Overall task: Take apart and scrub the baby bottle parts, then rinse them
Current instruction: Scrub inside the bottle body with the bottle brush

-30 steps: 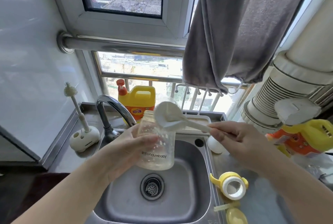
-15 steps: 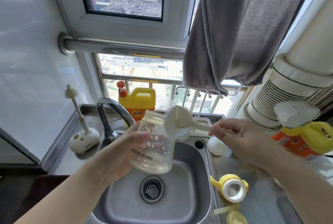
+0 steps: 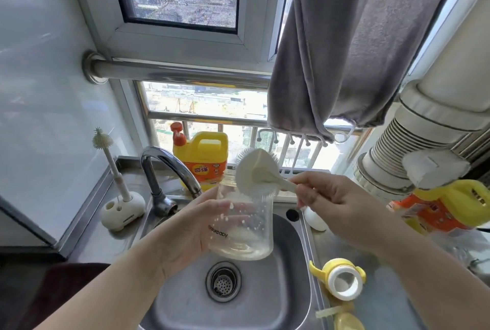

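My left hand (image 3: pixel 191 226) grips a clear baby bottle (image 3: pixel 244 226), flecked with white drops, upright over the steel sink (image 3: pixel 289 300). My right hand (image 3: pixel 328 205) pinches the handle of a white round bottle brush (image 3: pixel 254 173). The brush head sits at the bottle's open mouth, tilted, bristles facing away. On the counter to the right lies the yellow bottle collar with handles (image 3: pixel 342 279). A small pale straw piece and a yellow part (image 3: pixel 347 321) lie below it at the frame's lower edge.
A curved tap (image 3: pixel 169 167) rises left of the bottle. A thin nipple brush stands in a white holder (image 3: pixel 122 210) on the left counter. A yellow detergent jug (image 3: pixel 204 154) stands behind. A grey towel (image 3: pixel 352 45) hangs above. Another yellow-orange container (image 3: pixel 450 210) sits at right.
The brush head has swung from lying over the bottle to standing at its rim. The bottle tilted briefly and is upright again.
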### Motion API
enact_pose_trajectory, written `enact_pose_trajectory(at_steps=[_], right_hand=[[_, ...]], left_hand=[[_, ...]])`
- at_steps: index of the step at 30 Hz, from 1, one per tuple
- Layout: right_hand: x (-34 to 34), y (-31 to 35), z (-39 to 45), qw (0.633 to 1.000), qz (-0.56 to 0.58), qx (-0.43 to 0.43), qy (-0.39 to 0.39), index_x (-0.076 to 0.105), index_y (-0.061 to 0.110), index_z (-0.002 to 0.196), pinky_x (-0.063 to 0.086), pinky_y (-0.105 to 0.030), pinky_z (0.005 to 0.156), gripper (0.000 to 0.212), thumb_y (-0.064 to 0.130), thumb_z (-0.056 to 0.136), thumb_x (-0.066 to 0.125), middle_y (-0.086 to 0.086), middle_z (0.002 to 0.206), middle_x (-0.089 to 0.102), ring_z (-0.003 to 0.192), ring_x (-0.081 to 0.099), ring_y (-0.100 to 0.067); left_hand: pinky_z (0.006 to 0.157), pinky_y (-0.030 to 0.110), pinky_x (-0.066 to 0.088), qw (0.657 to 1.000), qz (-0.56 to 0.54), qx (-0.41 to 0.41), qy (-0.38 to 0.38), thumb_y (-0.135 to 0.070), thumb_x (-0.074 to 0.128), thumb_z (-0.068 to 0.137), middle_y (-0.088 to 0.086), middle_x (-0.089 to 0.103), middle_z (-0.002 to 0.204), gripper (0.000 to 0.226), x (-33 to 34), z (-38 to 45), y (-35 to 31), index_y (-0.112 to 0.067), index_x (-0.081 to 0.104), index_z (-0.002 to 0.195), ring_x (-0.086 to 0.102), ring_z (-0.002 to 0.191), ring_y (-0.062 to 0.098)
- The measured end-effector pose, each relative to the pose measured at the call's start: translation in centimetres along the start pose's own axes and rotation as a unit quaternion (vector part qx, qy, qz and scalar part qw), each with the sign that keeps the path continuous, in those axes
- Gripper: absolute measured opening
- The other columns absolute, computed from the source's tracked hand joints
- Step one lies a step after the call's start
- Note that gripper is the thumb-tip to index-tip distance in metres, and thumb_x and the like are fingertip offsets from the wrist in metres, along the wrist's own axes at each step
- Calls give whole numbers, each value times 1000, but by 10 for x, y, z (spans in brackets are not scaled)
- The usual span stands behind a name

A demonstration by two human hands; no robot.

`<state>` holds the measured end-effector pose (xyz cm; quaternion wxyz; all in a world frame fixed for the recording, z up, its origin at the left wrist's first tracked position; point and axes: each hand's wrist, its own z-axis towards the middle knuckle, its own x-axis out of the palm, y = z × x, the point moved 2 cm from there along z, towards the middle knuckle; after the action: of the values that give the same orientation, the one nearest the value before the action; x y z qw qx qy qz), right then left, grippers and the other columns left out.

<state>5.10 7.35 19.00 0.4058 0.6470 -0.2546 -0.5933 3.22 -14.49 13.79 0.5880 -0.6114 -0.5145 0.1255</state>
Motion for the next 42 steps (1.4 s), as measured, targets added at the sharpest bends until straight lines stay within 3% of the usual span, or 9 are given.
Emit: enact_pose_trajectory(at_steps=[5,9,13,18,22,27,32,37,42], right_hand=[[7,8,0,999,-17,0,-37,70,37,81,45,-22,64,39,71,78,50,-2,64,67,61,60,-10],[-10,3,-1,996,-15,46,-75,72,30,79,40,-16,50,34,57,71,54,2,52,58,44,51,-6],[-12,6,0,994,-46,40,-92,70,36,77,46,-12,55,32,61,67,54,18,69,69,62,63,1],[-22,6,7,988,-105,48,-101,66,44,69,42,-14,61,29,66,64,49,35,71,64,74,59,17],[-14,10,10,991,-102,13,-83,70,37,75,47,-21,61,36,66,67,50,19,69,68,67,63,1],[-23,8,11,994,-75,12,-80,72,34,78,38,-6,58,36,62,68,52,22,64,65,64,58,8],[-20,0,10,996,-48,6,-74,71,39,81,44,-30,63,42,75,73,51,-14,73,67,70,60,-28],[-25,5,8,995,-49,20,-88,72,33,74,37,-11,51,35,61,71,51,-1,57,60,52,50,-3],[-15,7,6,994,-48,34,-92,70,38,73,47,-12,55,31,63,70,53,20,69,68,61,64,1]], left_hand=[[95,49,49,998,60,14,-23,-46,94,30,17,66,117,106,8,3,3,-15,53,123,64,108,32],[93,48,49,998,39,26,-30,-39,95,30,20,66,114,95,3,-1,5,-14,61,116,64,106,35],[88,43,53,997,43,36,-45,-23,83,41,12,71,104,72,1,2,2,-19,61,110,69,96,27],[91,45,52,996,44,47,-56,-34,94,29,15,69,109,93,-3,3,-3,-16,63,115,67,100,31],[85,43,54,996,50,51,-61,-22,81,43,17,70,105,79,0,8,-1,-14,56,117,69,92,30],[85,45,55,998,29,57,-29,-37,93,37,19,66,114,93,1,7,-2,-14,58,121,65,102,34],[100,54,44,998,-56,11,-24,-38,93,32,22,60,123,98,-5,12,2,-12,61,121,59,112,38],[87,49,53,998,-49,27,8,-38,91,43,20,64,117,91,-3,11,-5,-14,56,123,64,105,36],[85,41,56,995,90,40,-35,-49,93,28,9,71,108,107,8,11,-6,-18,52,122,68,100,29]])
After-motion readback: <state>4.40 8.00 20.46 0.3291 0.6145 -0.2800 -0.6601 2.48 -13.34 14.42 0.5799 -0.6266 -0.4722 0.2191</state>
